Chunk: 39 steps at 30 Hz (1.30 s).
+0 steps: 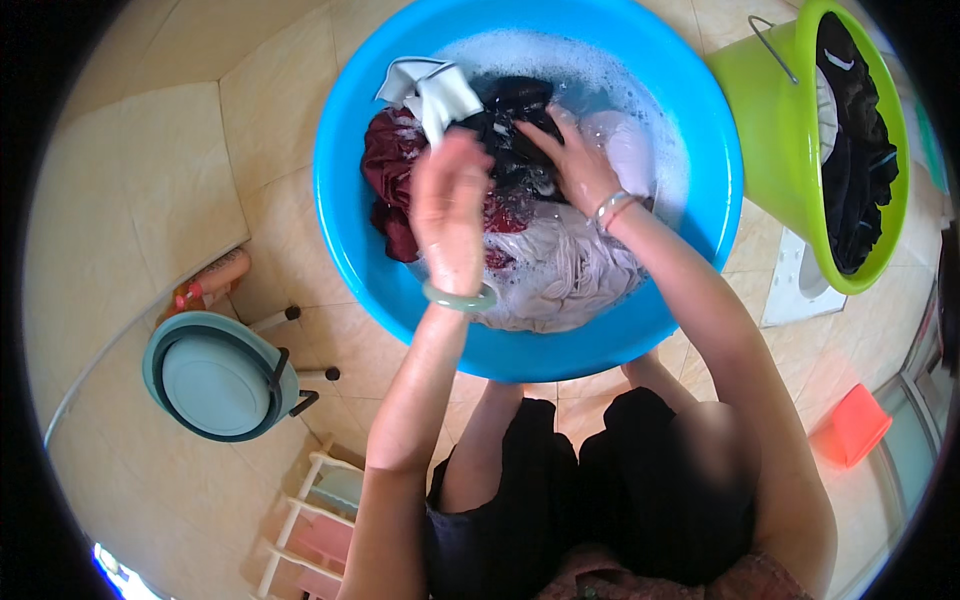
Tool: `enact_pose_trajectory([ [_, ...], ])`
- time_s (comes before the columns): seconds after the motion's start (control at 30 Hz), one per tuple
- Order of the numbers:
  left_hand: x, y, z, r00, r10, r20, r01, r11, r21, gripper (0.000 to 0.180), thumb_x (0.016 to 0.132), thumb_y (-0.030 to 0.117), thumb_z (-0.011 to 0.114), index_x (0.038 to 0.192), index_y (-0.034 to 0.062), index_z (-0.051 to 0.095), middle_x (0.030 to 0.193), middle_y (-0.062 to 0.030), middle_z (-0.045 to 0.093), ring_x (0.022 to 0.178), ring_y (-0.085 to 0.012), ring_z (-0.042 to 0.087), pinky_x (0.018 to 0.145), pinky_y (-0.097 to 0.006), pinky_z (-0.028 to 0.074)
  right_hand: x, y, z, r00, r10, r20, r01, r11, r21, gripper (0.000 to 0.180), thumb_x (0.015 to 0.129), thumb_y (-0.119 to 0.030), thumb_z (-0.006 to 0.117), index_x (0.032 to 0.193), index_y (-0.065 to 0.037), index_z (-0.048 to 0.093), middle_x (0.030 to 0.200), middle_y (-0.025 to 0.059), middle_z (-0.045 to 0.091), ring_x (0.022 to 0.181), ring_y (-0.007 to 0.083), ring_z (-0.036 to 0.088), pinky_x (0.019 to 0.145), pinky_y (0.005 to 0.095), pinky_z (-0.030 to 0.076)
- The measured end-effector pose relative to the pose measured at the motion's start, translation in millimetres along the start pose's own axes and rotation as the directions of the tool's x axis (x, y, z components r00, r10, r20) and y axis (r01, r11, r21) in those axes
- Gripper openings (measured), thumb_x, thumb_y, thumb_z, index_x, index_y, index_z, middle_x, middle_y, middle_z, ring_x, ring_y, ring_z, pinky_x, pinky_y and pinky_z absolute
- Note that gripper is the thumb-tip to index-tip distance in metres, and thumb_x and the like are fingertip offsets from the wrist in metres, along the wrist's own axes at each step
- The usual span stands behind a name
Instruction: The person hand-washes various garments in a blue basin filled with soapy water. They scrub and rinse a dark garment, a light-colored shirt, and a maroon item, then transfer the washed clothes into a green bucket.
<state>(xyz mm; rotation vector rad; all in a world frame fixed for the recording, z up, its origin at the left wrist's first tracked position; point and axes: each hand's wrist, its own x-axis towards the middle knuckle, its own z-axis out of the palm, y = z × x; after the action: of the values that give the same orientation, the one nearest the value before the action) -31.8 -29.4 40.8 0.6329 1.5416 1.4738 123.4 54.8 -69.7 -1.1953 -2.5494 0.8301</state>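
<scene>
A wide blue basin (728, 190) of sudsy water and wet laundry stands in front of me. My right hand (582, 168) has its fingers spread over a black garment (520, 95) in the water. On the left, my left hand (450, 205) is smeared by motion above the laundry, just below a white cloth with dark trim (455, 95); its grip is unclear. A maroon garment (390, 160) lies beside that hand. Pale wet clothes (565, 270) fill the near part of the basin, and a pale lavender cloth (630, 150) bulges up right of my right hand.
To the right, a lime-green bucket (765, 140) holds dark clothes (850, 160). An orange-red container (855, 425) is on the floor at the lower right. Grey-green nested basins (215, 385) sit at left, near a pink bottle (215, 275) and a shelf rack (310, 520).
</scene>
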Motion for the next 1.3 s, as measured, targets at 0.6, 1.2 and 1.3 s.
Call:
enact_pose_trajectory([
  [0.6,59.8,-49.6,-21.4,0.570,0.030,0.821,0.812,0.133,-0.568,0.063,0.080,0.076,0.048,0.109,0.0225,0.063,0.092,-0.0019,0.055,0.069,-0.0163,0.040,0.054,-0.027,0.032,-10.6,-164.6,-73.8,0.823,-0.441,-0.358,0.508,0.853,0.119,0.024,0.067,-0.037,0.071,0.074,-0.016,0.062,0.088,-0.0032,0.049,0.077,0.0134,0.051,0.059,0.0256,0.044],
  [1.2,31.7,-35.6,3.5,0.893,-0.450,0.004,0.369,0.726,-0.581,0.043,0.096,0.046,0.050,0.123,0.0117,0.052,0.124,-0.0085,0.057,0.122,-0.0238,0.050,0.108,-0.040,0.035,44.2,-13.0,-18.4,0.922,0.328,-0.206,-0.200,0.859,0.472,0.034,0.092,-0.040,0.058,0.093,-0.007,0.061,0.087,0.0172,0.064,0.080,0.0363,0.063,0.070,0.0445,0.049],
  [1.3,35.6,-28.1,-4.6,0.835,-0.546,0.065,0.484,0.675,-0.557,0.056,0.097,0.052,0.042,0.144,0.0230,0.033,0.143,-0.0070,0.041,0.132,-0.0269,0.038,0.109,-0.058,0.025,40.8,16.7,-30.4,0.851,0.476,-0.224,-0.320,0.806,0.497,0.054,0.085,-0.045,0.067,0.111,0.001,0.057,0.109,0.0206,0.058,0.097,0.0336,0.058,0.085,0.0393,0.046],
])
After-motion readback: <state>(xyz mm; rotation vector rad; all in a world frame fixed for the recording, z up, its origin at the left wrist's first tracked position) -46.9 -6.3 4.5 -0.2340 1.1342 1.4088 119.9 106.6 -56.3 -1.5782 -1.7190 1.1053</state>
